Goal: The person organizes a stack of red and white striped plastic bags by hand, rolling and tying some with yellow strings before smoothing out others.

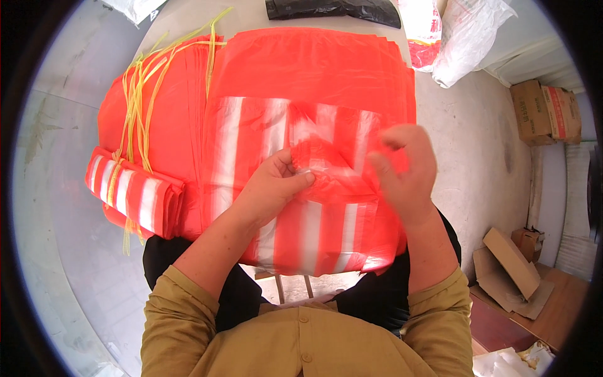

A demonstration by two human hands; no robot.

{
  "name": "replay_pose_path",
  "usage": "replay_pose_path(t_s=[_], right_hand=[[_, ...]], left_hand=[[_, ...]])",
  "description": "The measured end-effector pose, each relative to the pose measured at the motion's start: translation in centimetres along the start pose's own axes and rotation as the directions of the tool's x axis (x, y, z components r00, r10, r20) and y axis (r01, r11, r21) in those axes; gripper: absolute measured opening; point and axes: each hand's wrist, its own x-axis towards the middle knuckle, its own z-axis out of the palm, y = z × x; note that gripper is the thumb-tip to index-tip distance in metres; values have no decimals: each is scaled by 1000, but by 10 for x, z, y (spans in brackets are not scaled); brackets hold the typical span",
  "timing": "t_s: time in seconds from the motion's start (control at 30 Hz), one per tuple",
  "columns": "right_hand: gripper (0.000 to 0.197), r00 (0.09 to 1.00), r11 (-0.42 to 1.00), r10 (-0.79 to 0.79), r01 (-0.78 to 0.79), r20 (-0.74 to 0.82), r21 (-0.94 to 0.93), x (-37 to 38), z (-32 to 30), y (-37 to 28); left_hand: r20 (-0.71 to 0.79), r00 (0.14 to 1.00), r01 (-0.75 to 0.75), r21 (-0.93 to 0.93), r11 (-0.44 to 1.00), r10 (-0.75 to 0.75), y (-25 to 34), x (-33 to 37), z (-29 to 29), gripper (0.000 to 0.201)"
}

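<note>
While we are sitting with our forearms reaching over a pile of red bags point(314, 66), a red-and-white striped bag point(314, 220) is lying on top of it, directly beneath and between our hands. Our left hand point(274, 183) is pinching a gathered red part of the striped bag between thumb and fingers, close to its middle. Our right hand point(405, 166) is hovering at the bag's right side, thumb and forefinger standing a little apart; it is blurring, so we cannot tell whether it is touching the plastic. The bag is spreading above, between and below our hands, its lower end coming down toward our lap.

To the left of our left hand, a folded striped bundle point(135, 191) is lying with a yellow tie around it, on a second red pile point(188, 94). Yellow strings point(135, 107) are trailing over that pile. Beyond the bags, a black plastic roll point(333, 9) is lying near white plastic bags point(471, 41). Farther right, cardboard boxes point(534, 113) are standing by the wall, and an open carton point(510, 267) is sitting lower down.
</note>
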Motion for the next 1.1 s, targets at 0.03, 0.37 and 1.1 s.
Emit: replay_pose_path(t_s=[0.03, 0.37, 1.1], right_hand=[[16, 986, 997, -66, 69, 154, -18, -4, 2, -5], [9, 884, 977, 160, -204, 440, 54, -23, 27, -7], [23, 887, 992, 120, -119, 446, -30, -25, 28, -18]], left_hand=[[1, 1000, -1, 1, 1000, 1, 0, 0, 0, 28], [35, 999, -13, -41, 999, 15, 4, -1, 4, 32], [59, 997, -34, -83, 996, 39, 0, 0, -2, 38]])
